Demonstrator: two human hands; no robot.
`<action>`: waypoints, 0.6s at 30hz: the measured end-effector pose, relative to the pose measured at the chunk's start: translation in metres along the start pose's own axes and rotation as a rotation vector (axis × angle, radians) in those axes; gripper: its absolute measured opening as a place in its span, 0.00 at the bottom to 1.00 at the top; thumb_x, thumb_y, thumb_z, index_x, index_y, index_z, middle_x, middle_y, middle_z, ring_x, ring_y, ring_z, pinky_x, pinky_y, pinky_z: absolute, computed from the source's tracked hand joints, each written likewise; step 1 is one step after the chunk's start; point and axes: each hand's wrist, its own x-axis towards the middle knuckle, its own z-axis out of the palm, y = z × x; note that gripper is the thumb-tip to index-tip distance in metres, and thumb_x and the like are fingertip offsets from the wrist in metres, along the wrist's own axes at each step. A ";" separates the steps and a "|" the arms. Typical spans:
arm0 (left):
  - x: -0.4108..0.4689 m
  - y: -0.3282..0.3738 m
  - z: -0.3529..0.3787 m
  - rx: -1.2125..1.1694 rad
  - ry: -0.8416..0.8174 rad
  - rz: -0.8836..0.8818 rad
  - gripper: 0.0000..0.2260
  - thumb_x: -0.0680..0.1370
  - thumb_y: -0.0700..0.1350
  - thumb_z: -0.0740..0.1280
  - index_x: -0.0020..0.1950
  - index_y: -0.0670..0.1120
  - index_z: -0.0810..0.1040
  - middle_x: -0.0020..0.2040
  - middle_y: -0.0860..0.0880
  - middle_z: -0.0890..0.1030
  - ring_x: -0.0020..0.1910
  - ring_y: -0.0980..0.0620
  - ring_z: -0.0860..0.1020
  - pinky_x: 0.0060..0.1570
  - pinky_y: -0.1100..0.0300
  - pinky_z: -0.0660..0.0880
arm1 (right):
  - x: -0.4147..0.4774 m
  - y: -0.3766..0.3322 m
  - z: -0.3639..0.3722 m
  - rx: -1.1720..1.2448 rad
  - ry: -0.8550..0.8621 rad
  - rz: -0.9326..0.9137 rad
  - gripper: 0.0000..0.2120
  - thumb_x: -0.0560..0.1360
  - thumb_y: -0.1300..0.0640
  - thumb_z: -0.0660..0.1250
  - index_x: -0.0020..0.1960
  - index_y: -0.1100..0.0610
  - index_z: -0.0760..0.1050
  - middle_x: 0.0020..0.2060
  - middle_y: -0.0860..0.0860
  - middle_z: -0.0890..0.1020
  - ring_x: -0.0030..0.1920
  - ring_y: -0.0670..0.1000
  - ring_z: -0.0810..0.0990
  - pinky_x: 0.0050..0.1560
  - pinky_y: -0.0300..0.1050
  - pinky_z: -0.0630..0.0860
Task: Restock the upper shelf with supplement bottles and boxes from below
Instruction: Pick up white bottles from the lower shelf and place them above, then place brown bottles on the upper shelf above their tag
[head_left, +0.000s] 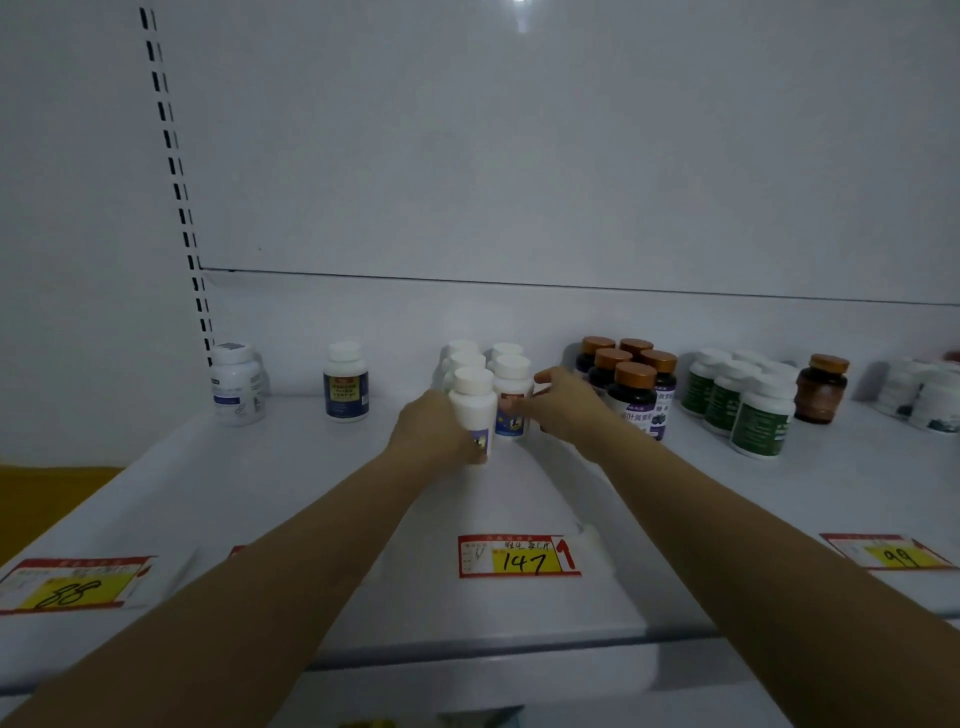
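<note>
White bottle (474, 402) standing on the shelf (291, 467), your left hand (431, 428) gripping it low down, your right hand (566, 408) touching the second bottle (514, 387) just right of that grip, whether pinching cannot be told, brown-capped bottles (631, 384) sitting further right.

dim, soft, wide-angle edge warp

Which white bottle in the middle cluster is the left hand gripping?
The front-left bottle, foremost of the cluster; the left hand wraps its lower body.
</note>
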 end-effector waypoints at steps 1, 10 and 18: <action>-0.001 -0.001 0.000 0.032 -0.005 -0.002 0.19 0.71 0.41 0.74 0.58 0.37 0.74 0.57 0.40 0.79 0.57 0.44 0.77 0.53 0.56 0.74 | -0.005 0.000 -0.001 -0.040 0.000 0.015 0.28 0.73 0.54 0.72 0.68 0.61 0.66 0.61 0.57 0.76 0.55 0.53 0.76 0.60 0.49 0.76; -0.046 0.020 -0.002 0.362 -0.028 0.039 0.24 0.71 0.51 0.72 0.62 0.41 0.74 0.60 0.40 0.77 0.57 0.42 0.76 0.54 0.55 0.73 | -0.081 0.000 -0.036 -0.475 -0.092 -0.135 0.21 0.76 0.52 0.66 0.66 0.60 0.72 0.62 0.56 0.77 0.61 0.55 0.76 0.61 0.46 0.71; -0.149 0.117 0.051 0.426 -0.005 0.217 0.12 0.74 0.50 0.68 0.39 0.43 0.72 0.44 0.44 0.76 0.43 0.47 0.74 0.40 0.57 0.69 | -0.187 0.049 -0.137 -0.697 -0.043 -0.235 0.19 0.77 0.51 0.64 0.64 0.59 0.74 0.60 0.56 0.78 0.60 0.55 0.76 0.58 0.44 0.72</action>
